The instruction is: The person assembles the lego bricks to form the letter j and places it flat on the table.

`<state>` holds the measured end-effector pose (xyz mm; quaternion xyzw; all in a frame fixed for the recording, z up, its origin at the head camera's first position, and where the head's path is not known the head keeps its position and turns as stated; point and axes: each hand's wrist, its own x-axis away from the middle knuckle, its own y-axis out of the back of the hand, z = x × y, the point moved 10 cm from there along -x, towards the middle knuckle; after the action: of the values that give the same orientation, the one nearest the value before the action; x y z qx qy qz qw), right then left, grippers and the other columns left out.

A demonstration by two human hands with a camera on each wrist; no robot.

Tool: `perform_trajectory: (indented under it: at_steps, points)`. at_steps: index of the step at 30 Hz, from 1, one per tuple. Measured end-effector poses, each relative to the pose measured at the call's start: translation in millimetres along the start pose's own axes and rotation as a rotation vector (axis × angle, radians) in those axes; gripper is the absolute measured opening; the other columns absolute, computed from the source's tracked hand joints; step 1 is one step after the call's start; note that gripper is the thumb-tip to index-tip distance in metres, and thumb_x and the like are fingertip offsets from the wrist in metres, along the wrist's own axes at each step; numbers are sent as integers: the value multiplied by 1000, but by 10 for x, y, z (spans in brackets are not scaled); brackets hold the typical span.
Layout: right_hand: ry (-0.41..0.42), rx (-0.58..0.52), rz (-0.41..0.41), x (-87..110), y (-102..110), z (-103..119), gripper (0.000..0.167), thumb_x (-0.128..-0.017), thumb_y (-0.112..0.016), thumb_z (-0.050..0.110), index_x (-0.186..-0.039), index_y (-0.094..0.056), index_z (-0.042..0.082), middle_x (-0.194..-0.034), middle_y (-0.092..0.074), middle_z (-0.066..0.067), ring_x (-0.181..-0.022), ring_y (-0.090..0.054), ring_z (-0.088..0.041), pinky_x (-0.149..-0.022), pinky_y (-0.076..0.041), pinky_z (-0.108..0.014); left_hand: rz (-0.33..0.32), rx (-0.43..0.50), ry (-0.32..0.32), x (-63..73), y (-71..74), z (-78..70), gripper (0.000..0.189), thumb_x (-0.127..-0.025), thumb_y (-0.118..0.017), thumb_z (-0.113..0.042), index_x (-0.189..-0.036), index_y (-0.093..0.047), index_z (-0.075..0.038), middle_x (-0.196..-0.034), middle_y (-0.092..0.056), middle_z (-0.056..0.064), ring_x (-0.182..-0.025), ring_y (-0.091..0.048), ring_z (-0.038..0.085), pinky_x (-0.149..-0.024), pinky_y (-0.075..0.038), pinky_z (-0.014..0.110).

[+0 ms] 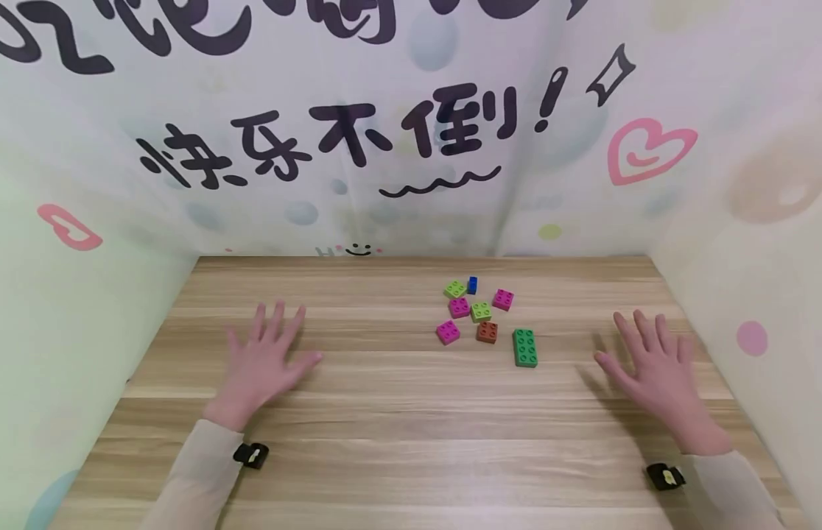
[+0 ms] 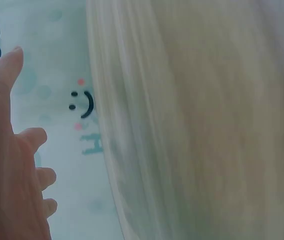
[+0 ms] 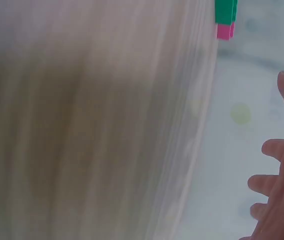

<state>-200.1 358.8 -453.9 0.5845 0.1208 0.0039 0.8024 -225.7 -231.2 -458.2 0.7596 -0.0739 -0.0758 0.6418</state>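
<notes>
My left hand point(image 1: 261, 368) is spread, palm down, over the left part of the table and holds nothing. On the right side my right hand point(image 1: 659, 375) also has its fingers spread and grips nothing. Between them lies a loose group of toy building bricks. The long green brick point(image 1: 525, 348) is nearest to the right hand. Left of it are a brown brick point(image 1: 487, 333), a lime brick point(image 1: 480, 312) and a magenta brick point(image 1: 448, 332). Farther back lie two magenta bricks point(image 1: 459, 308), another lime brick point(image 1: 454, 288) and a narrow blue brick point(image 1: 473, 285).
The wood-grain table point(image 1: 384, 456) meets a printed curtain point(image 1: 411, 213) at its back edge. Pale printed sheets also flank it on the left and right. Each sleeve carries a small black device, such as the one point(image 1: 252, 456) at the left wrist.
</notes>
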Motion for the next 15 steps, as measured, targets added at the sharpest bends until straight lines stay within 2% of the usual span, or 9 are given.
perform_trajectory:
  at_steps: [8,15]
  points:
    - [62,-95,-55,-50,-17,257,78,-100,-66,41,-160,-33,4,-154,-34,-40,-145,-22,-64,-113,-11,-79,-24,14,-51,39,-57,-234,88,-98,-51,-70,-166,-28,-18,-170,-23,22,-156,-15,49,-111,-6,83]
    - [130,-126,-111,-48,-24,518,70,-97,-72,32,-150,-46,-6,-139,-51,-38,-125,-46,-58,-101,-33,-73,-60,38,-106,79,-65,-464,89,-95,-58,-67,-163,-35,-14,-164,-34,23,-151,-28,49,-111,-14,82]
